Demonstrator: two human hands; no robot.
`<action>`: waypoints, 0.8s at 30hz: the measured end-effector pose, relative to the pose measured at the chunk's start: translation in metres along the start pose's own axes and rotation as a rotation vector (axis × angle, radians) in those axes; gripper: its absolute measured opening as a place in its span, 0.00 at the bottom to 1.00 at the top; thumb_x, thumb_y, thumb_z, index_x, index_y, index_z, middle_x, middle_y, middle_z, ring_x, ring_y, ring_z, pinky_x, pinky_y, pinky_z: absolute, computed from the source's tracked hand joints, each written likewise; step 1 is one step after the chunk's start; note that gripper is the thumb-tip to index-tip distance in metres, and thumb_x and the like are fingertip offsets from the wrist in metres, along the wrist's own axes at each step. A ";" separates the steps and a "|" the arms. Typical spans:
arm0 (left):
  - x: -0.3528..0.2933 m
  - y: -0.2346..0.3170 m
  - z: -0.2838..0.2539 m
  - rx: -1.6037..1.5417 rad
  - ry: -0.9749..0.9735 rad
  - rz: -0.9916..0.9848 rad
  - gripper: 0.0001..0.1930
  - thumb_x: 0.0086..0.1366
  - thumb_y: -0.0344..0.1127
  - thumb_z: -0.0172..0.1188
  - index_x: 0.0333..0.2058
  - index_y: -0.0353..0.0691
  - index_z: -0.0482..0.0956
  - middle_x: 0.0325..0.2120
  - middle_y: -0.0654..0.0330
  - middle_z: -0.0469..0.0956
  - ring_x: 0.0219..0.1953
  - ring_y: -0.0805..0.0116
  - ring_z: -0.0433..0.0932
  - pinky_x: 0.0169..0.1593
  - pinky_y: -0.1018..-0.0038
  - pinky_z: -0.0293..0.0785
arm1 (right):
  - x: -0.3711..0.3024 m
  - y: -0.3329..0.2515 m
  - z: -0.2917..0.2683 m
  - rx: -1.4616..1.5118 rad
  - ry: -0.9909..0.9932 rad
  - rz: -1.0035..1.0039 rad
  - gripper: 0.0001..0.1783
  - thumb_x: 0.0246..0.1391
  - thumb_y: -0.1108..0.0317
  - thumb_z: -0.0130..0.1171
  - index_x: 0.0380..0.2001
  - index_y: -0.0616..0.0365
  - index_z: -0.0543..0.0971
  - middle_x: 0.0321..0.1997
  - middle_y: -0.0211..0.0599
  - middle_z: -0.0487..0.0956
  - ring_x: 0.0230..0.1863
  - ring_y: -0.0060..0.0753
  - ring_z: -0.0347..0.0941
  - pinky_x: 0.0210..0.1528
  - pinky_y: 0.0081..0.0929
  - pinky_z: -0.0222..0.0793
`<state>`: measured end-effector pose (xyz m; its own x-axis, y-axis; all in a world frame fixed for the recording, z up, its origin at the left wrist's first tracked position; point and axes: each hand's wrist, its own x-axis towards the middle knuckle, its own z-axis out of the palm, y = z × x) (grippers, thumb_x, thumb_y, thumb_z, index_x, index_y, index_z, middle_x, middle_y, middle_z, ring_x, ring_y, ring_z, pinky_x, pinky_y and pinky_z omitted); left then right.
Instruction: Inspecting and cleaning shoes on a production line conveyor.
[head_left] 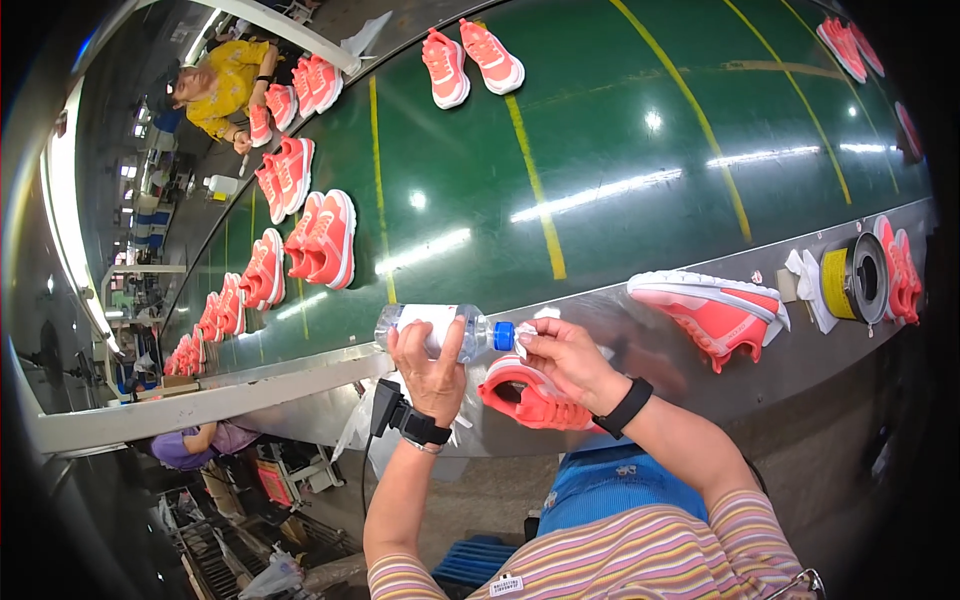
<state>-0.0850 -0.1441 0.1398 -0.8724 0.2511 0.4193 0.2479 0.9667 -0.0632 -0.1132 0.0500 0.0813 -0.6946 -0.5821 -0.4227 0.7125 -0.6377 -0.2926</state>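
My left hand [430, 368] is closed round a clear plastic bottle [470, 333] with a white label, tilted on its side. Its blue cap [503, 336] points toward my right hand [565, 357]. Between the fingertips of that hand is a crumpled white cloth [527, 340], held close to the cap. Just below my right hand a coral sneaker [515, 395] rests on the metal ledge, partly covered by the hand. Farther right on the ledge another coral sneaker [705, 305] lies on its side, its white sole turned toward the belt.
The green conveyor belt [620, 120] with yellow lines carries several pairs of coral sneakers [325, 240]. A yellow-and-silver tin [850, 280] and a white cloth [808, 290] sit on the right of the ledge. Across the belt a person in yellow [225, 90] handles a shoe.
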 end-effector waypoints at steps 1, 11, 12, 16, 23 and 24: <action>0.000 0.001 0.000 0.008 0.008 0.009 0.35 0.39 0.18 0.59 0.49 0.57 0.75 0.45 0.56 0.62 0.53 0.55 0.65 0.62 0.49 0.54 | 0.000 0.000 -0.002 -0.001 0.008 0.009 0.09 0.58 0.76 0.53 0.43 0.65 0.72 0.39 0.35 0.76 0.40 0.27 0.74 0.47 0.27 0.73; -0.008 0.008 -0.007 0.112 0.056 0.014 0.32 0.41 0.19 0.61 0.46 0.62 0.78 0.44 0.59 0.62 0.52 0.59 0.66 0.62 0.53 0.54 | -0.004 0.001 -0.004 0.075 0.044 0.085 0.07 0.57 0.75 0.56 0.39 0.64 0.73 0.35 0.34 0.75 0.36 0.25 0.74 0.43 0.24 0.75; -0.009 0.008 -0.008 0.132 0.057 0.015 0.32 0.42 0.20 0.61 0.46 0.62 0.78 0.44 0.59 0.62 0.52 0.59 0.66 0.63 0.53 0.54 | -0.005 0.002 -0.003 0.104 0.038 0.082 0.07 0.56 0.75 0.58 0.38 0.64 0.74 0.33 0.33 0.75 0.33 0.24 0.74 0.40 0.22 0.76; -0.010 0.011 -0.012 0.146 0.069 0.012 0.31 0.42 0.20 0.62 0.45 0.62 0.78 0.44 0.59 0.62 0.52 0.59 0.66 0.63 0.53 0.54 | -0.006 0.006 0.001 0.094 0.049 0.092 0.07 0.56 0.75 0.58 0.38 0.65 0.74 0.33 0.33 0.75 0.33 0.24 0.74 0.40 0.22 0.76; -0.023 0.003 0.008 -0.148 0.020 -0.292 0.33 0.39 0.23 0.67 0.49 0.47 0.73 0.46 0.56 0.67 0.53 0.56 0.67 0.63 0.56 0.54 | -0.016 -0.013 -0.017 0.031 -0.040 0.041 0.10 0.56 0.76 0.56 0.42 0.62 0.74 0.39 0.33 0.76 0.40 0.24 0.74 0.45 0.22 0.73; -0.028 -0.001 0.015 -0.260 0.022 -0.392 0.34 0.40 0.23 0.67 0.51 0.44 0.71 0.46 0.55 0.68 0.54 0.56 0.67 0.62 0.57 0.55 | -0.022 -0.021 -0.027 -0.061 -0.073 -0.042 0.09 0.56 0.76 0.57 0.41 0.62 0.75 0.38 0.32 0.77 0.39 0.23 0.74 0.44 0.22 0.72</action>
<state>-0.0672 -0.1517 0.1144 -0.9129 -0.1340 0.3855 0.0014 0.9435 0.3314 -0.1101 0.0899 0.0736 -0.7278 -0.5921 -0.3460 0.6858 -0.6318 -0.3612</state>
